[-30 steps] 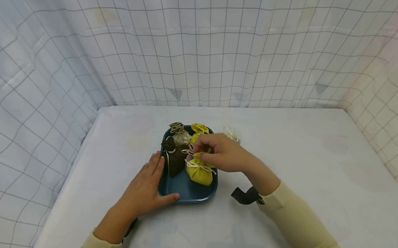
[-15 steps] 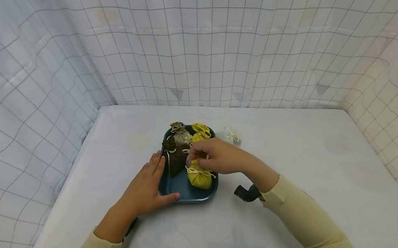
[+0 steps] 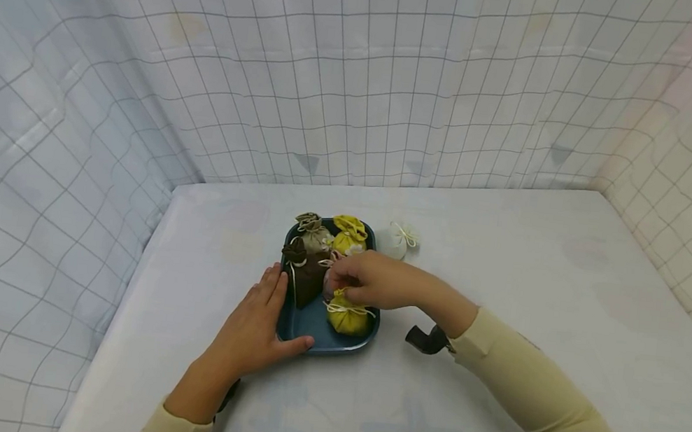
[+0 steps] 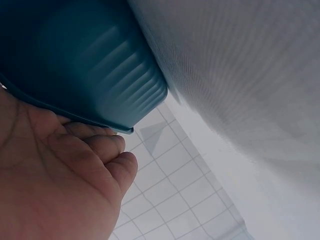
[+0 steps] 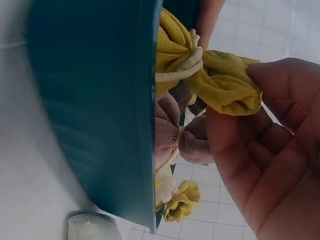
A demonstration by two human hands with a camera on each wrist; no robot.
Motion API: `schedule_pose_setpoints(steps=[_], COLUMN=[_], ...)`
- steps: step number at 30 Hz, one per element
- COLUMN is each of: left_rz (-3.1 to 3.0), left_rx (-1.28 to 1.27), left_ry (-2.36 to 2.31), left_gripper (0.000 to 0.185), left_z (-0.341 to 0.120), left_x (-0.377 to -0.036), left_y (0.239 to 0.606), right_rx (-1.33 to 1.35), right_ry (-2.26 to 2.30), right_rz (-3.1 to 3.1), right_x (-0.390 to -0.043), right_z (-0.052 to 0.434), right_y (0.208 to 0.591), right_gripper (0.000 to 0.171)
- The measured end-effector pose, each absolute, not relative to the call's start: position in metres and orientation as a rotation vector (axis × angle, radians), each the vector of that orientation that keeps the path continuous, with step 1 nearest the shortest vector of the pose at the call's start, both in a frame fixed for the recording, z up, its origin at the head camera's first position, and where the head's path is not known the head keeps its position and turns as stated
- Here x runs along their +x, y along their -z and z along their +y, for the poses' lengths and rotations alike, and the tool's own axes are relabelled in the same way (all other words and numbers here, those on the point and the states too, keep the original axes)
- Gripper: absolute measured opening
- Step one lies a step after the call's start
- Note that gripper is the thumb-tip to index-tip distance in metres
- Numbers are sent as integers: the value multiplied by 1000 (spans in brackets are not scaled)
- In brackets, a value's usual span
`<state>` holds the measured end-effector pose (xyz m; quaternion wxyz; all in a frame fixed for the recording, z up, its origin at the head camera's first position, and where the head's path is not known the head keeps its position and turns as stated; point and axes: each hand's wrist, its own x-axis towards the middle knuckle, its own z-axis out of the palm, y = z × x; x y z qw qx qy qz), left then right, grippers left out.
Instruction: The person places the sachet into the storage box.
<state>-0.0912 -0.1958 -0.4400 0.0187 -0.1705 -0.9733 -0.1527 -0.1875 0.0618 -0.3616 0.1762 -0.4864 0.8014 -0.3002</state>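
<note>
A small yellow drawstring pouch (image 3: 349, 320) with a white cord sits at the near right of the blue tray (image 3: 309, 326). My right hand (image 3: 383, 280) pinches its gathered top between thumb and fingers, clearest in the right wrist view. Along the tray's left side my left hand (image 3: 248, 325) rests with straight fingers, its thumb at the near rim. Also in the tray are a dark brown pouch (image 3: 305, 286), a beige pouch (image 3: 316, 239), another yellow pouch (image 3: 351, 239) and a mauve pouch (image 5: 167, 127), mostly hidden by my right hand in the head view.
A whitish pouch (image 3: 395, 241) with a pale cord lies on the white table (image 3: 504, 275), just outside the tray's far right. Grid-patterned curtains (image 3: 390, 94) enclose the table at the back and sides. A black wrist strap piece (image 3: 427, 338) hangs by my right wrist.
My right hand has come down and slightly nearer, and the yellow pouch has settled lower in the tray. The far yellow pouch and the whitish pouch are less covered. My left hand stays put.
</note>
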Motion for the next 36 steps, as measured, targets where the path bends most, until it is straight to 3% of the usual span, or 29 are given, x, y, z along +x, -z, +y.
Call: schedule_pose_setpoints(steps=[23,36], left_rz=[-3038,-3042], left_rx=[-523,-525], left_ry=[440,451], left_gripper=[120,119], left_z=[-195,-195], left_x=[-92,-91], left_y=[440,439], right_rx=[-1339,-1187], right_ry=[871,1026], right_rz=[2311,2328], right_x=[-192,-214], right_z=[80,106], right_y=[357,352], right_gripper=[12,14])
